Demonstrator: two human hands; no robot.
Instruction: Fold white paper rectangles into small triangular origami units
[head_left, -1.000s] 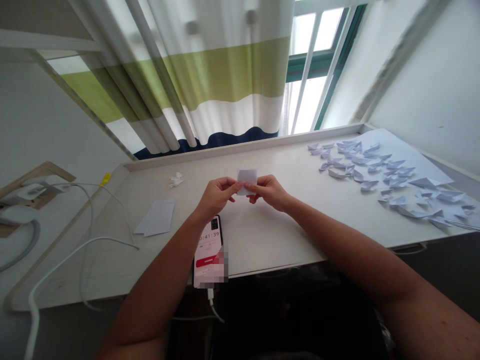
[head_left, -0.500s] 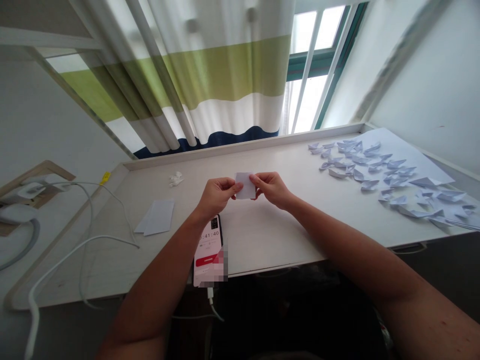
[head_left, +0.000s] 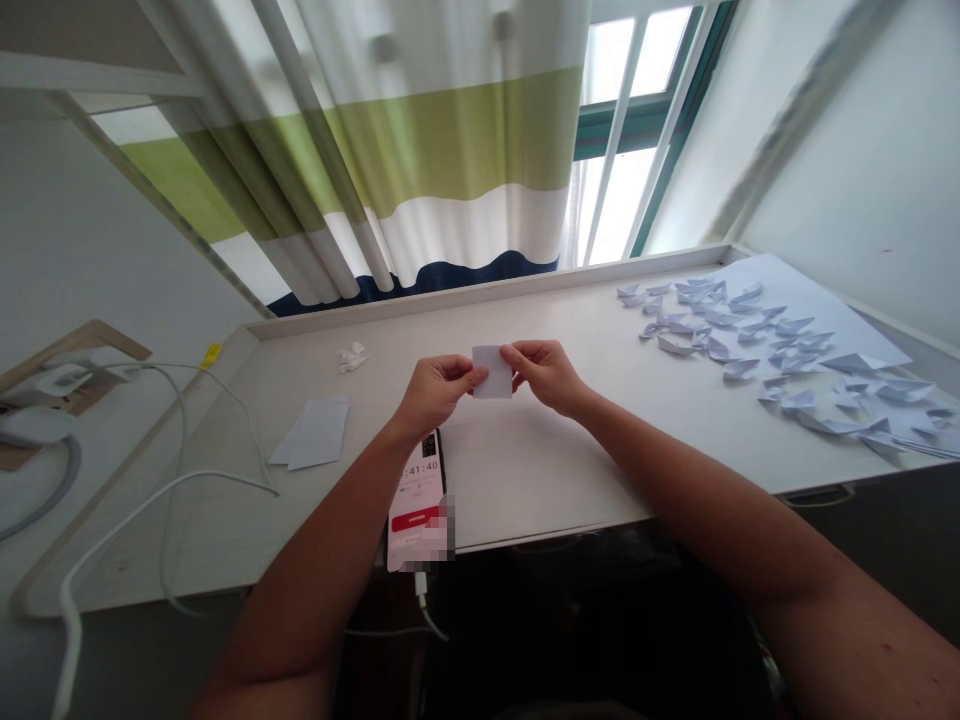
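A small white piece of paper, roughly rectangular, is held up above the white desk between my two hands. My left hand pinches its left edge, thumb on the near face. On the other side, my right hand grips the upper right edge between thumb and fingers. The fingers behind the paper are partly hidden. To the right lie many folded white paper boats, spread over the desk and onto a larger white sheet.
A phone with a running-time display lies by my left forearm, its white cable hanging off the front edge. Flat paper slips and a crumpled tissue rest at left. White cords cross the left side near a power strip.
Almost nothing differs. Both hands and the paper sit very slightly further right in the view; both grips stay the same.
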